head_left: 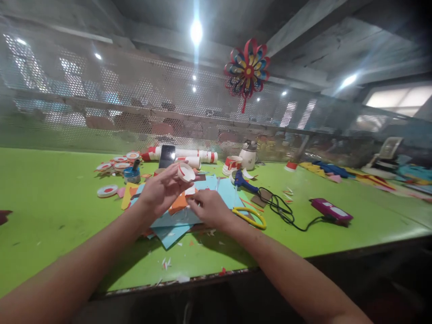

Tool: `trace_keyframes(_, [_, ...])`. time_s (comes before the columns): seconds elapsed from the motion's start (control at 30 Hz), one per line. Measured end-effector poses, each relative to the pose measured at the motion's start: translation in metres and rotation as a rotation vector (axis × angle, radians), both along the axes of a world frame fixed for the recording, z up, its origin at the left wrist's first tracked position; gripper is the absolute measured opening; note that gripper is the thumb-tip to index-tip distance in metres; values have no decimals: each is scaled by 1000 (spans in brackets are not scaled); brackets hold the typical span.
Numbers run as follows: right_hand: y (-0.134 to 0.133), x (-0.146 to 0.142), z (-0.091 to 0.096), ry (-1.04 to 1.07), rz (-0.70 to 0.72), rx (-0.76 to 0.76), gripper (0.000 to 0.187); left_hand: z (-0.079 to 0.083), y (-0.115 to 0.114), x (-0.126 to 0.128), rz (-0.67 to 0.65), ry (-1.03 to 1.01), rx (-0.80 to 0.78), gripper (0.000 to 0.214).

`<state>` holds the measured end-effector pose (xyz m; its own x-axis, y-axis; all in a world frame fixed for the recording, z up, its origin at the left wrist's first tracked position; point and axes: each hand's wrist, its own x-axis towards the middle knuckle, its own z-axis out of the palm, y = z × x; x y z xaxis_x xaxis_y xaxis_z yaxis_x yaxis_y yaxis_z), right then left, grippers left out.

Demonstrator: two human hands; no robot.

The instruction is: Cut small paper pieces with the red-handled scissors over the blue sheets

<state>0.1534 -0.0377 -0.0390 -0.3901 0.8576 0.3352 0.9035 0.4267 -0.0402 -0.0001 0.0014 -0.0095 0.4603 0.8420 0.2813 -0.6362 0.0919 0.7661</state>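
My left hand [161, 190] is raised over the green table [50, 202] and its fingers are closed on a white paper cup [186, 172] with red marks, tilted on its side. Just to the right, my right hand [209, 208] rests low on a pile of blue and orange paper sheets [175, 222], fingers curled and pinched together near a small white piece I cannot make out. Yellow-handled scissors [251, 215] lie right beside my right hand.
Behind the sheets lie stacked red-and-white cups [195, 157], a dark phone [167, 156], cut cup rings [114, 166], a blue glue gun [243, 181] with a black cord, a white jar [249, 155] and a magenta box [331, 211]. A paper pinwheel [247, 69] hangs on the mesh wall.
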Motion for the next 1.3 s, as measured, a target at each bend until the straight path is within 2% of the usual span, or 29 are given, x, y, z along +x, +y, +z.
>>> trace_keyframes(0.1, [19,38,18,19,-153,-19,25,-5,8,-2,11,42,-48,27])
trace_keyframes(0.23, [41,106,36,-13,-433,-39,26,-6,3,1,1,84,-100,27])
trace_keyframes(0.33, [47,139,31,-49,-598,-46,27,-4,-1,1,-51,78,-114,28])
trace_keyframes(0.43, [52,151,13,-81,-672,-69,29,-3,0,-1,-66,56,-133,29])
trace_keyframes(0.6, [61,156,-9,-106,-754,-50,28,-4,1,-1,-39,122,-151,27])
trace_keyframes(0.8, [73,165,-18,-81,-805,-67,28,-4,1,-2,-94,116,-177,35])
trace_keyframes(0.9, [77,170,-22,-35,-810,-81,28,-5,3,-2,-73,98,-176,32])
trace_keyframes(1.13, [89,183,-25,148,-756,-117,29,-11,7,-3,-57,89,-173,28])
trace_keyframes(1.3, [94,187,-28,338,-664,-147,28,-7,6,-4,-55,52,-195,27])
